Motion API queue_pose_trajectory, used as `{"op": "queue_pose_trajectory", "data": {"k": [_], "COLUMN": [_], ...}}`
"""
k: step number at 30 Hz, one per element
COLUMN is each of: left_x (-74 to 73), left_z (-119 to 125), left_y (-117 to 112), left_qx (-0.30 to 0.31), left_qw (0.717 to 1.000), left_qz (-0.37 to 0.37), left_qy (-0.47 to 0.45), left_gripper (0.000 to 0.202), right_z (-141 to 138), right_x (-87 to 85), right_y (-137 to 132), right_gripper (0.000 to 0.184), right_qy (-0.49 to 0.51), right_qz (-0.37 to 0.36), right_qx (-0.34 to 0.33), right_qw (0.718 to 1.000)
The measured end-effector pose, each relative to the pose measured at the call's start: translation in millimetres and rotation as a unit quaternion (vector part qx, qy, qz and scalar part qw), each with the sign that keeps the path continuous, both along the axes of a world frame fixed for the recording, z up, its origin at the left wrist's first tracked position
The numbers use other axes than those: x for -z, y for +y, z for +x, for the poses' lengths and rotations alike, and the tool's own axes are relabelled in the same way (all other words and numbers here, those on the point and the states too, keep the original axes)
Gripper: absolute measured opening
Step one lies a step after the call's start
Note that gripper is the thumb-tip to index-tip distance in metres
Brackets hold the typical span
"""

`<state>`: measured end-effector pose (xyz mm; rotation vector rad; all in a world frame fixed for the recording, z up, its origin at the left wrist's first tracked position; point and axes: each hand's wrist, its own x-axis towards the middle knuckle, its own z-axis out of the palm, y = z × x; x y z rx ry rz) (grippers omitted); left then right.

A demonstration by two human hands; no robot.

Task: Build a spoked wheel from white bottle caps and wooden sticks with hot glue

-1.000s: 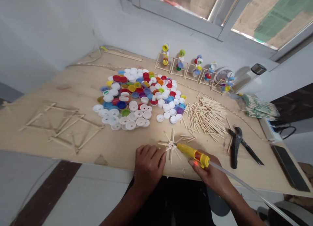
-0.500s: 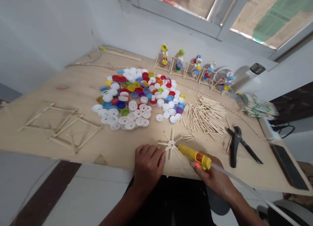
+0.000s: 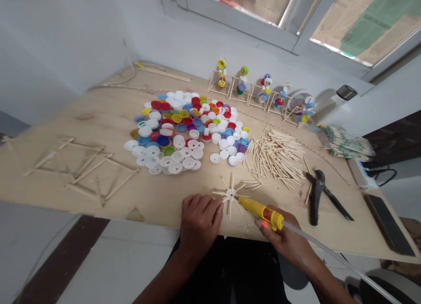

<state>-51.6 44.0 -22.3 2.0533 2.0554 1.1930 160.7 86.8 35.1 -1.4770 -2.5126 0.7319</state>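
Stick star point(image 3: 229, 192): short wooden sticks fanned like spokes, flat on the bare tabletop point(image 3: 164, 190) near its front edge, between the two hands.
Left hand point(image 3: 200, 218): fingers curled together, knuckles up, at the star's lower left; from where I stand, I cannot tell whether it pinches a stick.
Right hand point(image 3: 285, 231): wrapped around a yellow glue gun point(image 3: 258, 207), a red light point(image 3: 265, 224) glowing by the thumb.
Nozzle point(image 3: 236, 197): aimed at the star's centre; touching or just beside it, I cannot tell.
Nozzle risk: a slip leftward could burn the left fingers, which lie close; a nudge could skew the spokes.
Glue risk: too hard a squeeze might flood the centre or bond the star to the wood.
Clear rod point(image 3: 309, 238) behind the gun: if the forearm bumps it, the aim could swing.
Stick bag point(image 3: 348, 143): green marks, unreadable.
Gun and bottle caps point(image 3: 176, 168): no brand legible.
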Motion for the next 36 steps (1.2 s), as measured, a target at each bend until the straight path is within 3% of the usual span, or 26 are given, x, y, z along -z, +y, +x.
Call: {"op": "queue_pose_trajectory", "data": {"k": [13, 36], "left_x": [-0.9, 3.1], "left_z": [-0.1, -0.3], "left_y": [0.0, -0.3], "left_qx": [0.001, 0.003], "left_qw": [1.000, 1.000], "left_qz": [-0.009, -0.013], "left_qy": [0.003, -0.005], "left_gripper": [0.014, 0.016], "right_z": [-1.8, -0.5], "right_x": [-0.3, -2.1], "right_y": [-2.4, 2.0], "right_gripper": [0.026, 0.032], "right_qy": [-0.005, -0.016], "right_qz": [-0.028, -0.005], "right_qx": [-0.008, 0.017], "right_qw": [1.000, 1.000]}}
